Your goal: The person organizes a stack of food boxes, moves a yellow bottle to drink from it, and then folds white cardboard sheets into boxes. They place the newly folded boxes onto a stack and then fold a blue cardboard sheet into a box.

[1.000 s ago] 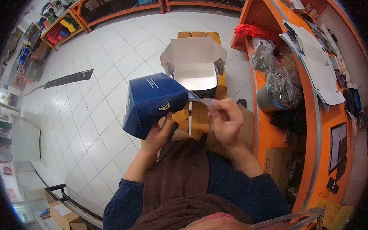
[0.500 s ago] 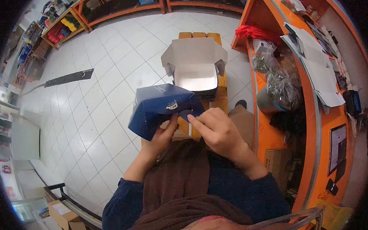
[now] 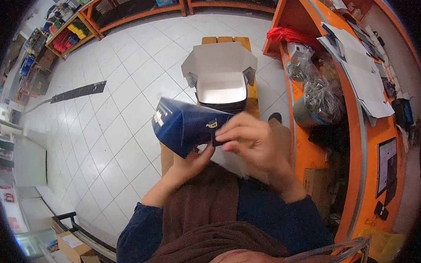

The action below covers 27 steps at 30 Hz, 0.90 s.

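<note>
A dark blue cardboard box (image 3: 185,128) with white print is held up tilted in front of my body. My left hand (image 3: 192,163) grips it from below, its thumb against the near side. At the box's right end is my right hand (image 3: 250,140), its bent fingers on the edge by a small printed logo. Motion smears part of this hand, and a blurred pale flap shows beneath it. Beyond the held box, an open box (image 3: 220,90) with a white inside and raised lid sits on a stack of dark cardboard.
The stack rests on a wooden bench (image 3: 253,100). On the right runs an orange shelf unit (image 3: 308,150) with a grey bin (image 3: 307,114), plastic bags, paper sheets (image 3: 356,72) and a laptop (image 3: 386,160). A brown carton (image 3: 74,245) stands at the lower left.
The blue box has turned, so white print on its left face now shows. My right hand has shifted slightly right with its fingers more spread, and a pale flap has appeared under it.
</note>
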{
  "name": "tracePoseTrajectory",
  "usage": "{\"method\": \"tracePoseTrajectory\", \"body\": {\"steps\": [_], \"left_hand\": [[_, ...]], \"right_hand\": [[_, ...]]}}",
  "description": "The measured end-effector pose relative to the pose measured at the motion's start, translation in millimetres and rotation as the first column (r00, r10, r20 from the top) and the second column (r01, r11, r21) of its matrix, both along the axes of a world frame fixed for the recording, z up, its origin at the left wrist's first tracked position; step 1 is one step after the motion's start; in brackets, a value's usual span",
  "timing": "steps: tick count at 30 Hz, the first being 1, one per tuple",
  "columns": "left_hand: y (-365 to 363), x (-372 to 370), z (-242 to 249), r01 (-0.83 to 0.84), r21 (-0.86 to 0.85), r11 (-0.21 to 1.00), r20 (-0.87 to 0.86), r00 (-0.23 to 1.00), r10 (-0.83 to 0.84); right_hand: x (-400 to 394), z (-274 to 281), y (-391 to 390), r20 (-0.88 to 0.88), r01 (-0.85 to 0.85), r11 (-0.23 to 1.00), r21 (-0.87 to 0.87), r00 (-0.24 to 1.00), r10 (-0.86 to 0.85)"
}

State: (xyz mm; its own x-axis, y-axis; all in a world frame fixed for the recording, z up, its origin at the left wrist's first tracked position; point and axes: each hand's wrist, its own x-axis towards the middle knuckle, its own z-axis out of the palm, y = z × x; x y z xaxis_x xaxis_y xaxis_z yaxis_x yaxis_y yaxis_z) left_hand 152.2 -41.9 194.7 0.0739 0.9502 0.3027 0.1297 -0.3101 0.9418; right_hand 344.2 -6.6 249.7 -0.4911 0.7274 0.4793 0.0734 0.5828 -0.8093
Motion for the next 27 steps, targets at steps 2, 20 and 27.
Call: {"method": "tracePoseTrajectory", "body": {"steps": [2, 20, 27], "left_hand": [[-6.1, -1.2, 6.5, 0.060, -0.163, 0.985, 0.221, 0.975, -0.023], [39.1, -34.7, 54.1, 0.339, 0.533, 0.775, -0.247, 0.939, -0.241], [38.6, -25.0, 47.8, 0.439, 0.398, 0.806, -0.511, 0.835, -0.203]], "right_hand": [[7.3, 14.9, 8.5, 0.134, 0.025, 0.981, 0.194, 0.990, -0.052], [33.5, 2.7, 31.7, 0.192, -0.232, 0.970, 0.072, 0.958, 0.214], [45.4, 7.0, 37.1, 0.163, -0.230, 0.972, 0.059, 0.962, 0.217]]}}
